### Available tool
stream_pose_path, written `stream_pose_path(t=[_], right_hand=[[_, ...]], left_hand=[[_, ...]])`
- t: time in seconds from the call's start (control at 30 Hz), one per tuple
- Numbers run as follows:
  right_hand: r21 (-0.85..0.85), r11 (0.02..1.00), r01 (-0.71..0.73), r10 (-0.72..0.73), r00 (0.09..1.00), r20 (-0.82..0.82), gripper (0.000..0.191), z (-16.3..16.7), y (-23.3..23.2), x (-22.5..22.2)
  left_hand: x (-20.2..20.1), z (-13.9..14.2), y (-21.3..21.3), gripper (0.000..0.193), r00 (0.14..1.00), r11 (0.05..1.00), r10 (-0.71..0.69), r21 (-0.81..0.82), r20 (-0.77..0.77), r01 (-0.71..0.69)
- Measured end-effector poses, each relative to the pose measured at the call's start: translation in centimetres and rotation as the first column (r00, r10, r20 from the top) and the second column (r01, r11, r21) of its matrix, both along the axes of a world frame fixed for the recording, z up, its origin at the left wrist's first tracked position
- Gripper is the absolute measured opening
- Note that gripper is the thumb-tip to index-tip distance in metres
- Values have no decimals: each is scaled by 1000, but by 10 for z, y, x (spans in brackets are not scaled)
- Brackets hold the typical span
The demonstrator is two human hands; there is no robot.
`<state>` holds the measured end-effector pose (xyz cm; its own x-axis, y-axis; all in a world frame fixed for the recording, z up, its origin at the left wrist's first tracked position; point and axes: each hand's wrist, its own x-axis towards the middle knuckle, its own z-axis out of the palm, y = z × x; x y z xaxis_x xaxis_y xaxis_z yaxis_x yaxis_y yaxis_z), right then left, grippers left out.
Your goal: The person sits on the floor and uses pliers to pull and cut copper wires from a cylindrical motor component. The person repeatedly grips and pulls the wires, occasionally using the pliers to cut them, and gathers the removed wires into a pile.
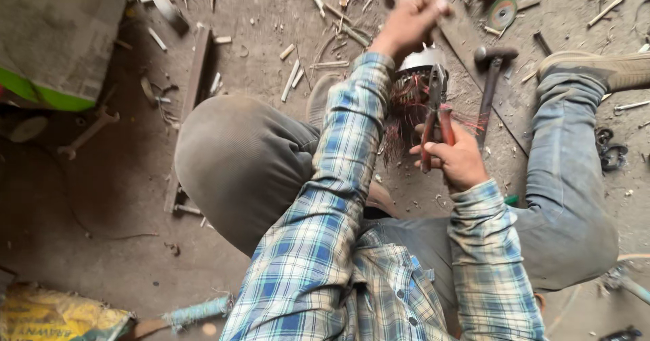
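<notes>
The motor winding (414, 91), a metal core with a bush of reddish copper wire, sits on the floor (101, 199) between the seated person's knees, low and close so both hands can work it. The pliers (433, 121) with red handles point up into the wire; the right hand (457, 158) has its fingers (423, 148) clenched round the handles, just near of the winding. The left hand (409, 19) is on the far side above the core, fist closed, seemingly pulling strands, though what it grips is blurred. A hammer (491, 84) lies just right of the winding, within reach. A wrench (88, 132) lies well apart at left.
</notes>
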<state>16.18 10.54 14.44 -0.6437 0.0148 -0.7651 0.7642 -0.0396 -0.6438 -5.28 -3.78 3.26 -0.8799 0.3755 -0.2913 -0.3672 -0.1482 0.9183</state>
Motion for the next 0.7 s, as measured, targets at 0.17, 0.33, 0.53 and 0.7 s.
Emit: stream_pose_path(t=[0.17,0.33,0.53,0.7], right_hand=[[229,927,-298,285,954,89,51,-7,17,-9],[435,754,-493,453,869,200,53,-24,27,-15],[551,555,-623,533,775,339,48,-38,22,-24],[579,518,-630,546,764,343,46,-38,14,-31]], left_hand=[[-4,-28,-23,30,996,805,81,-591,23,-51],[28,-46,-22,32,983,741,-32,-656,180,144],[44,-70,-11,38,984,724,-48,-674,169,151],[46,-79,-6,37,980,696,-67,-695,186,180]])
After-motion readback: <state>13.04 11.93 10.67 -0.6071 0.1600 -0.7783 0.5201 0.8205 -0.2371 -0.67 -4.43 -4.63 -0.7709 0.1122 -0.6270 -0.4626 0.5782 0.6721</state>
